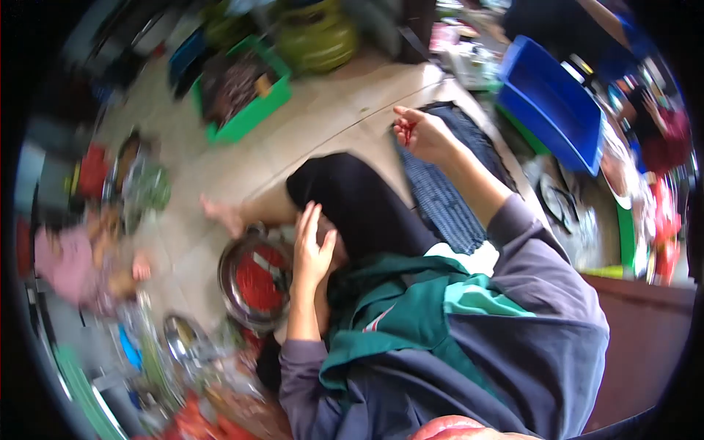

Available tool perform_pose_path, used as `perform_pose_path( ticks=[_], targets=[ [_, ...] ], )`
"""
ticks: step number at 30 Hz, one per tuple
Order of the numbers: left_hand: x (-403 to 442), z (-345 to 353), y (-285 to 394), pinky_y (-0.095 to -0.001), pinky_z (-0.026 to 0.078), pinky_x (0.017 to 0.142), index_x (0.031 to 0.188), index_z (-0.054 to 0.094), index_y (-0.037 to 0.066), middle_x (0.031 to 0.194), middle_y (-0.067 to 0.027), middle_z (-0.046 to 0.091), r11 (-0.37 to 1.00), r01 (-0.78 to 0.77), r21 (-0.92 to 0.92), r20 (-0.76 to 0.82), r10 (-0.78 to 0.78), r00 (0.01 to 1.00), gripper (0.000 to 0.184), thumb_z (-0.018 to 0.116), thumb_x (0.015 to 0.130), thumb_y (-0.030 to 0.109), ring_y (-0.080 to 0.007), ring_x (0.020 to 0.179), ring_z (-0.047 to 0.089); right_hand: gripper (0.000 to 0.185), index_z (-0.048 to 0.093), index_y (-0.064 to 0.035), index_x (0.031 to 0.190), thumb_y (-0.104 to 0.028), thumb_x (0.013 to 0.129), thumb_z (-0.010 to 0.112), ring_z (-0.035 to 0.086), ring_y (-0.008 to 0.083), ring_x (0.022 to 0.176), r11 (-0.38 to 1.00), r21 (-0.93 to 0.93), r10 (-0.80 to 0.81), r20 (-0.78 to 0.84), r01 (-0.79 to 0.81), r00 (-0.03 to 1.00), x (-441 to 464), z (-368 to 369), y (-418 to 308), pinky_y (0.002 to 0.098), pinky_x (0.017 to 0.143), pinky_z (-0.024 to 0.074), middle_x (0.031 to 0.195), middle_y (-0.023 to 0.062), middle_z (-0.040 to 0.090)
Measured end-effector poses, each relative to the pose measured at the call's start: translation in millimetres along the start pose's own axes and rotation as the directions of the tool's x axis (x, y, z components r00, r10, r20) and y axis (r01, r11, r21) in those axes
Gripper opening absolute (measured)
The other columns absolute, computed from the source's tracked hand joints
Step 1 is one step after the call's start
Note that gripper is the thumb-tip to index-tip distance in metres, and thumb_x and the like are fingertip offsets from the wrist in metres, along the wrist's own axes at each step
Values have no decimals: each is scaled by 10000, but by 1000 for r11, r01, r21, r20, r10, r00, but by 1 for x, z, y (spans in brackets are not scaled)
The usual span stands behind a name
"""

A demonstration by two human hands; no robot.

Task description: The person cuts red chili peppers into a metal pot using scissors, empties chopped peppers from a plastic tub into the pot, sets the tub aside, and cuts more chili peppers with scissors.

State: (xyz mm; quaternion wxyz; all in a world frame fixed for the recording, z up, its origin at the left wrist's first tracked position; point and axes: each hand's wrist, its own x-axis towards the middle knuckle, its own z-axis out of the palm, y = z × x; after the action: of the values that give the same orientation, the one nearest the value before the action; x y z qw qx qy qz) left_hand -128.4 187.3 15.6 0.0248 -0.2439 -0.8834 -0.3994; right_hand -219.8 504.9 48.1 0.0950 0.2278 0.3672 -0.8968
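My left hand (pixel 314 248) is raised beside the right rim of a round metal bowl (pixel 226 275), fingers stretched and thumb apart, with nothing in it. Inside the bowl lies a red mass (pixel 257 282), and a pale, blurred item rests on its right part. Farther up and to the right, my right hand (pixel 419 133) is held out over the floor near a dark patterned cloth (pixel 447 194). Its fingers are curled around something small and red that is too blurred to name, while one finger points outward.
A green crate (pixel 282 92) with dark contents stands near green gas cylinders (pixel 315 37). At the upper right is a blue bin (pixel 546 103). A person in pink (pixel 66 260) sits at the left. Metal dishes (pixel 180 337) and plastic bags lie at the lower left.
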Motion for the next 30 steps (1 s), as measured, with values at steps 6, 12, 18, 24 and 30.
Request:
perform_pose_path(
  ticks=[6,12,18,24,30],
  targets=[
    [-72,-15,-24,-276,507,713,1088,516,-19,1066,-123,566,756,183,-628,-322,-467,824,237,551,861,36,-197,986,590,160,575,-73,968,-172,889,477,571,156,764,925,-260,363,391,-277,846,-36,134,116,287,672,475,840,43,588],
    [-114,-54,-1,-341,483,708,1100,506,-4,950,-138,531,960,281,5,-672,-205,711,365,657,788,112,-256,790,561,264,555,-42,975,-291,916,492,564,234,814,729,-328,683,302,-600,665,-56,177,261,365,731,487,874,110,578],
    [-157,-64,-28,-376,477,732,1020,590,-2,933,-176,569,844,530,-80,-671,-439,597,295,671,756,101,-316,818,585,481,497,-30,1175,-436,921,455,494,202,932,671,-575,701,283,-469,655,-75,187,323,340,849,419,1043,109,523],
    [-168,-73,-55,-344,500,680,941,652,3,854,-163,630,806,579,-122,-643,-508,572,205,674,768,110,-277,742,631,624,348,4,1334,-454,922,444,348,222,1230,639,-656,739,378,-402,557,-72,189,333,395,1053,242,1326,130,382],
    [-187,-117,-88,-248,469,612,936,662,31,808,-53,646,733,574,-366,-639,-646,417,149,635,823,125,-108,695,584,456,554,-24,1168,-374,876,535,570,216,990,375,-870,573,490,321,658,-36,182,348,350,861,443,1106,151,577]
  ],
)
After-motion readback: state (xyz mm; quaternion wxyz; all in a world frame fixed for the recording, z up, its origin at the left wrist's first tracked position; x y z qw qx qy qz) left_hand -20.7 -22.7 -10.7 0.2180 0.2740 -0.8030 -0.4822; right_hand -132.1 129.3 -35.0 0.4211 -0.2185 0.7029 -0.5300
